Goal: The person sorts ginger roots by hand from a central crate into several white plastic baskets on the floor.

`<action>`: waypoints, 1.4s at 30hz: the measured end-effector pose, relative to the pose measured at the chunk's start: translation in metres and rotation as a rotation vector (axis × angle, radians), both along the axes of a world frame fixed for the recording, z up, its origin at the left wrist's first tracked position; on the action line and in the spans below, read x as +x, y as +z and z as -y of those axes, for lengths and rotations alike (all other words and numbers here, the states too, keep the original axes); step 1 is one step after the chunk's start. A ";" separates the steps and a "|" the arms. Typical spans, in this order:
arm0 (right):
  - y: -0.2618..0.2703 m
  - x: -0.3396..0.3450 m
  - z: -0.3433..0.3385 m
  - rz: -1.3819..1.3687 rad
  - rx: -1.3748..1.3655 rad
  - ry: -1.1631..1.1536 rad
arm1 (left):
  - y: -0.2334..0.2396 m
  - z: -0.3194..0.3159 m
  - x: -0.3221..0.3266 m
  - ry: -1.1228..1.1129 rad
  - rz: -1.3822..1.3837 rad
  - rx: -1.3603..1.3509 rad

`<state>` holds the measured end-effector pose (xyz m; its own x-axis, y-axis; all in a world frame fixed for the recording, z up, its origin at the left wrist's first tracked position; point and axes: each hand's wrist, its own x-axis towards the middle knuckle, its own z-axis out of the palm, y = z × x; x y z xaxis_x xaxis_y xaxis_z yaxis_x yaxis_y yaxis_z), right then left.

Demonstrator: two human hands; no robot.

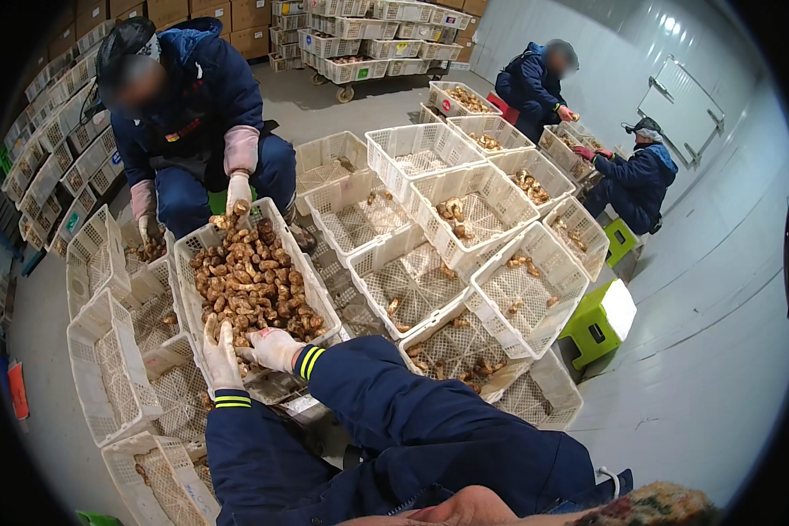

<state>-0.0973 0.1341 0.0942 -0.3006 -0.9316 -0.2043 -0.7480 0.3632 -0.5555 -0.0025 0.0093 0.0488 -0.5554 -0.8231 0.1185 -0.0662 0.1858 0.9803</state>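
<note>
A white plastic crate (322,304) heaped with brown mushrooms (256,276) lies in front of me. My left hand (221,352), in a pale work glove, is at the near end of the heap, fingers up against the mushrooms. Close beside it, my right hand (275,350), gloved too, touches mushrooms at the crate's near end; its fingertips are partly hidden, so its grip is unclear. Across the crate a co-worker's gloved hand (239,192) is over the far end of the heap, at some mushrooms. The co-worker's other hand (150,230) reaches into a crate at the left.
Crates with a few mushrooms stand to the right (407,283) and left (115,388). Green stools (595,325) stand by the wall. Two more people (542,82) sit farther back. Behind are a loaded cart (381,69) and stacked cardboard boxes (250,41).
</note>
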 end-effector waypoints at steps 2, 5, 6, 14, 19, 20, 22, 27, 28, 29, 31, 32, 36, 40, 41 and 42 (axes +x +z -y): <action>-0.007 -0.001 0.002 -0.095 -0.109 0.068 | -0.001 0.000 -0.001 0.009 -0.016 0.040; -0.020 0.002 0.010 -0.033 -0.112 -0.075 | 0.027 -0.011 0.001 0.046 0.114 0.039; -0.043 -0.008 0.003 -0.365 -0.208 0.130 | 0.030 -0.024 -0.008 -0.030 -0.034 0.067; -0.013 0.011 0.014 -0.068 -0.079 -0.148 | 0.026 -0.008 0.004 -0.006 -0.143 0.260; -0.007 0.017 0.008 -0.118 -0.161 -0.189 | 0.020 -0.010 0.007 0.014 -0.159 0.315; -0.010 0.017 0.009 -0.139 -0.165 -0.164 | 0.013 -0.005 0.010 0.017 -0.107 0.242; -0.008 0.009 0.009 -0.146 -0.094 -0.147 | 0.023 -0.011 0.003 0.000 -0.112 0.266; 0.003 -0.015 -0.008 -0.137 -0.146 -0.198 | 0.039 -0.013 -0.002 0.030 -0.433 0.507; 0.006 -0.020 -0.016 0.065 -0.265 -0.266 | 0.018 0.007 0.007 0.100 -0.530 0.539; 0.011 -0.038 -0.037 0.969 -0.395 -0.464 | 0.029 0.000 0.006 0.204 -0.387 0.534; 0.004 -0.067 -0.083 0.831 -0.797 -0.415 | 0.020 0.009 0.016 0.318 -0.371 0.607; -0.002 -0.077 -0.113 0.564 -0.664 -0.570 | 0.013 0.011 0.021 0.283 -0.386 0.556; -0.088 -0.106 -0.285 -0.836 -0.124 -0.350 | -0.010 0.015 0.012 0.216 -0.269 0.404; -0.179 -0.075 -0.429 -0.499 0.553 -0.547 | -0.013 0.012 0.005 0.226 -0.365 0.480; -0.186 -0.069 -0.461 -0.459 0.657 -0.650 | 0.013 -0.013 -0.010 0.117 -0.435 0.607; -0.142 -0.050 -0.396 -0.250 0.667 -0.892 | 0.005 -0.004 0.011 0.173 -0.417 0.623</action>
<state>-0.1468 0.5303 -0.0483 -0.9029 -0.0932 -0.4196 -0.1373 0.9876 0.0762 0.0089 0.0137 0.0534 -0.4236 -0.8777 -0.2240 0.3537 -0.3880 0.8511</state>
